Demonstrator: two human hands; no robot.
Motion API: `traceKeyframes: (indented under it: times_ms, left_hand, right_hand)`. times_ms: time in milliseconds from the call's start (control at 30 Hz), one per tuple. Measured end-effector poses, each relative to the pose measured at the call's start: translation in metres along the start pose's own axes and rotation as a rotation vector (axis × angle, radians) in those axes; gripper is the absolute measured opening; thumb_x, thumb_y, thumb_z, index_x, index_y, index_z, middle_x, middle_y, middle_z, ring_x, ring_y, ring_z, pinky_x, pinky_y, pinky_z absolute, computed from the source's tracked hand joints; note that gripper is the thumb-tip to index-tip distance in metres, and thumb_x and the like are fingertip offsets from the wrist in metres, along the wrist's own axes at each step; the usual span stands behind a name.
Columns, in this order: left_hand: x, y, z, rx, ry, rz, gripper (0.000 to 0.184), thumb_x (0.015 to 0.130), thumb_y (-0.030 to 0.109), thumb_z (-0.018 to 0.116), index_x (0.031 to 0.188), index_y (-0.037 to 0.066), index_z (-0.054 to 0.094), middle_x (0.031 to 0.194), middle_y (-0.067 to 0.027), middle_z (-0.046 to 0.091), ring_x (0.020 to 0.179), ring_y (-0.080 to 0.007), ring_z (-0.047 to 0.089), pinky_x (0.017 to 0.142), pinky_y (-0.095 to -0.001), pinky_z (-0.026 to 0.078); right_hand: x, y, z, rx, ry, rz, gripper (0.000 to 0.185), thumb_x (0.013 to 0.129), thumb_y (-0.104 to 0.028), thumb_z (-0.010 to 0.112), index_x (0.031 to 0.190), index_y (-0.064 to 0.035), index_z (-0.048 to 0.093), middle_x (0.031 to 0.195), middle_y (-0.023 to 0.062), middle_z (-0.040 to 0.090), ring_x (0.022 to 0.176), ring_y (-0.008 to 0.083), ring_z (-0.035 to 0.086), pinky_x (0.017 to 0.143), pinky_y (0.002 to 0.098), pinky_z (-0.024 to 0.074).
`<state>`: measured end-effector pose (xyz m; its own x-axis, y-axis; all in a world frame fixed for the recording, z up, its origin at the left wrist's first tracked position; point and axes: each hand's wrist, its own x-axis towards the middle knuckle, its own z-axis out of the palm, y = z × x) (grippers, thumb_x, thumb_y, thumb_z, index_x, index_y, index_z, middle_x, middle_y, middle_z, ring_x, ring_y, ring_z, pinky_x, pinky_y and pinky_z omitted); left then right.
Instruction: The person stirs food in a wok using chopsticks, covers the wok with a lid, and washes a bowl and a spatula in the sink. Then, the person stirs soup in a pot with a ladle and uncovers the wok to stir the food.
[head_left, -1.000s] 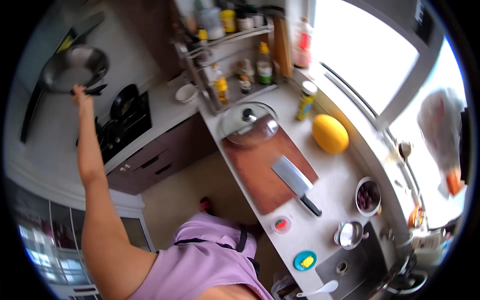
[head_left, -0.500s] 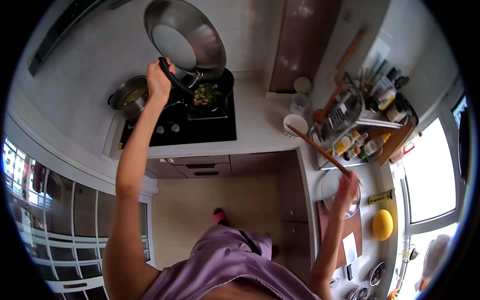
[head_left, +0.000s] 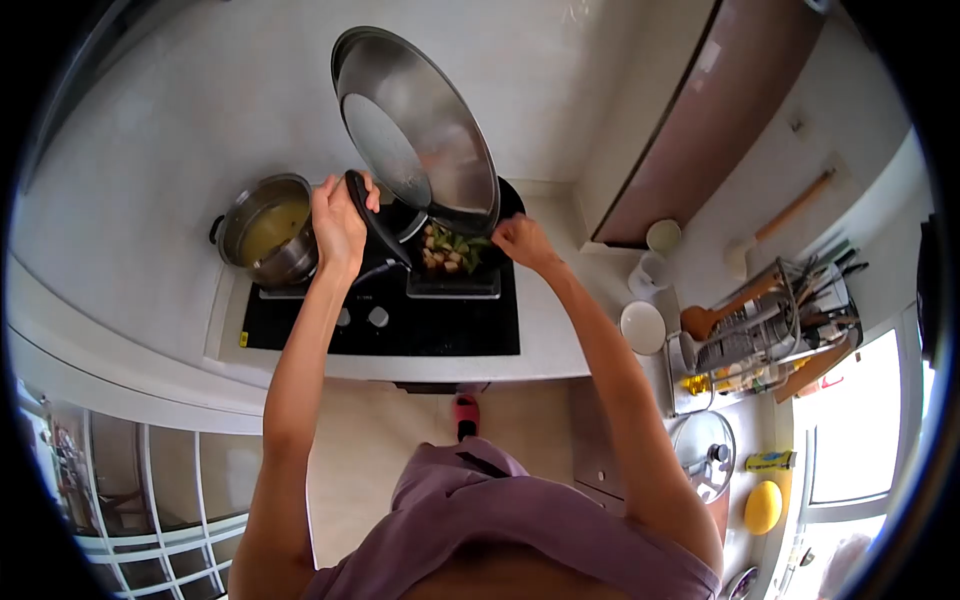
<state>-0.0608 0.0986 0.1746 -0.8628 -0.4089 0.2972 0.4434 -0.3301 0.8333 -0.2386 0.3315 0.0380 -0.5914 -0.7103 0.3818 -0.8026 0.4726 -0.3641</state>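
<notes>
My left hand [head_left: 340, 218] is wrapped round the black handle of a steel pan [head_left: 455, 125], which is tilted steeply above the stove. Below the steel pan, a dark wok [head_left: 508, 205] on the stove holds green pieces and pale chunks [head_left: 450, 250]. My right hand [head_left: 522, 243] is closed beside the lower rim of the steel pan, at the wok's right side; what its fingers hold is hidden. To the left of my left hand, a steel pot [head_left: 290, 262] contains yellowish liquid.
The black stove top [head_left: 440, 330] has two knobs at the front. On the right counter are a white bowl [head_left: 642, 328], a utensil rack [head_left: 770, 340], a glass lid [head_left: 703, 455] and a yellow melon [head_left: 763, 508]. A wooden-handled ladle [head_left: 795, 205] hangs on the wall.
The view has turned to the stove. My right hand has moved from above the right counter to the wok, and the wooden stick it held no longer shows. My left hand keeps the pan raised.
</notes>
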Motion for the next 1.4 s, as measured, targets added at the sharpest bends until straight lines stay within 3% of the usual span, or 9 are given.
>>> traceKeyframes:
  times_ms: [133, 300, 433, 700, 867, 1000, 1200, 1300, 1400]
  left_hand:
    - [0.019, 0.003, -0.014, 0.012, -0.037, -0.027, 0.039, 0.088, 0.042, 0.027, 0.083, 0.006, 0.041, 0.08, -0.0046, 0.04, 0.072, -0.0164, 0.038, 0.072, -0.0285, 0.03]
    - [0.041, 0.0, -0.022, -0.005, -0.038, -0.031, 0.039, 0.088, 0.042, 0.027, 0.083, 0.006, 0.041, 0.08, -0.0047, 0.04, 0.072, -0.0161, 0.038, 0.071, -0.0283, 0.03]
    - [0.055, -0.007, -0.037, 0.01, -0.092, -0.062, 0.04, 0.089, 0.044, 0.028, 0.085, 0.006, 0.04, 0.081, -0.0041, 0.037, 0.073, -0.0165, 0.036, 0.071, -0.0276, 0.029]
    - [0.072, -0.008, -0.054, -0.027, -0.115, -0.097, 0.039, 0.089, 0.042, 0.027, 0.083, 0.006, 0.04, 0.079, -0.0044, 0.038, 0.071, -0.0162, 0.037, 0.071, -0.0281, 0.03]
    - [0.075, -0.005, -0.057, -0.039, -0.105, -0.121, 0.039, 0.09, 0.041, 0.027, 0.082, 0.006, 0.042, 0.078, -0.0046, 0.041, 0.071, -0.016, 0.038, 0.071, -0.0286, 0.031]
    - [0.074, 0.001, -0.059, 0.004, -0.142, -0.134, 0.04, 0.088, 0.044, 0.029, 0.083, 0.006, 0.041, 0.077, -0.0038, 0.037, 0.072, -0.0161, 0.036, 0.071, -0.0276, 0.028]
    - [0.074, 0.002, -0.057, -0.032, -0.111, -0.09, 0.04, 0.088, 0.044, 0.029, 0.082, 0.006, 0.041, 0.076, -0.0038, 0.037, 0.071, -0.016, 0.036, 0.07, -0.0274, 0.028]
    - [0.075, 0.001, -0.062, 0.005, -0.185, -0.112, 0.04, 0.088, 0.044, 0.029, 0.083, 0.006, 0.04, 0.078, -0.0037, 0.037, 0.072, -0.0159, 0.036, 0.07, -0.0277, 0.029]
    - [0.077, 0.001, -0.059, -0.023, -0.111, -0.081, 0.041, 0.089, 0.042, 0.026, 0.081, 0.005, 0.043, 0.073, -0.0041, 0.04, 0.07, -0.0156, 0.038, 0.07, -0.0286, 0.03]
  right_hand:
    - [-0.002, 0.019, -0.011, 0.381, -0.073, 0.145, 0.013, 0.081, -0.013, 0.062, 0.081, -0.0009, 0.066, 0.068, 0.0167, 0.06, 0.074, 0.0308, 0.062, 0.064, 0.0351, 0.0493]
    - [0.014, 0.031, 0.018, 0.557, 0.21, 0.267, 0.008, 0.08, -0.007, 0.064, 0.085, -0.0016, 0.067, 0.076, 0.0151, 0.062, 0.071, 0.0259, 0.063, 0.061, 0.0338, 0.0493]
    - [0.013, -0.003, 0.034, 0.444, 0.0, 0.003, 0.007, 0.081, -0.006, 0.064, 0.085, -0.0016, 0.067, 0.074, 0.0127, 0.06, 0.066, 0.0244, 0.06, 0.059, 0.0331, 0.0479]
    - [-0.003, -0.076, -0.019, 0.471, -0.307, -0.046, 0.01, 0.083, -0.01, 0.062, 0.088, -0.0022, 0.064, 0.081, 0.0137, 0.062, 0.072, 0.0306, 0.06, 0.062, 0.0359, 0.0477]
    - [0.019, -0.058, 0.029, 0.333, -0.224, -0.126, 0.015, 0.086, -0.014, 0.058, 0.087, -0.0005, 0.063, 0.085, 0.0147, 0.063, 0.076, 0.0329, 0.06, 0.066, 0.038, 0.0488]
    - [0.036, -0.026, 0.013, 0.317, 0.042, 0.033, 0.013, 0.084, -0.013, 0.06, 0.09, -0.0017, 0.064, 0.085, 0.013, 0.064, 0.074, 0.0283, 0.062, 0.064, 0.0341, 0.0492]
    - [0.047, -0.002, 0.032, 0.364, 0.055, 0.087, 0.015, 0.084, -0.016, 0.062, 0.091, -0.0033, 0.065, 0.081, 0.0128, 0.064, 0.069, 0.0262, 0.061, 0.059, 0.0333, 0.048]
    - [0.038, -0.03, 0.029, 0.327, -0.211, -0.049, 0.014, 0.083, -0.016, 0.063, 0.089, -0.0043, 0.065, 0.079, 0.0134, 0.064, 0.066, 0.0268, 0.06, 0.057, 0.0338, 0.0465]
    - [0.025, -0.076, -0.015, 0.333, -0.238, 0.061, 0.012, 0.083, -0.014, 0.063, 0.089, -0.0043, 0.065, 0.079, 0.0133, 0.064, 0.066, 0.0266, 0.06, 0.059, 0.0345, 0.0469]
